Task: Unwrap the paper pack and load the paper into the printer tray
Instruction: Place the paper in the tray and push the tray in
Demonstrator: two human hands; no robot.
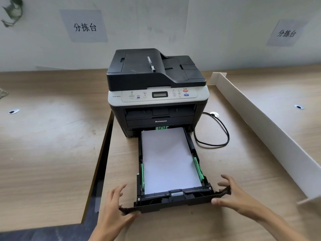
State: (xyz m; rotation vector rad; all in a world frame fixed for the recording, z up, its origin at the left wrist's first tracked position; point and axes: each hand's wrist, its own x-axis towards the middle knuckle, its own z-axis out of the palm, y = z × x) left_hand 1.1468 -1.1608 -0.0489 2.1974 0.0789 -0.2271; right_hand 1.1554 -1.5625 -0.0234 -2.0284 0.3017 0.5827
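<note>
A black and grey printer [157,94] stands on a wooden table. Its black paper tray [173,201] is pulled far out toward me, partly still in the printer's slot. A flat stack of white paper [169,159] lies in the tray between green guides. My left hand [114,207] holds the left end of the tray's front panel, thumb on the panel's front edge. My right hand [232,195] grips the right end of that panel, fingers curled over its corner. No paper wrapper is in view.
A pen [151,64] lies on the printer's lid. A black cable [218,136] loops on the table right of the printer. A long white board [271,129] stands on edge at the right. A gap between tables [102,162] runs along the left.
</note>
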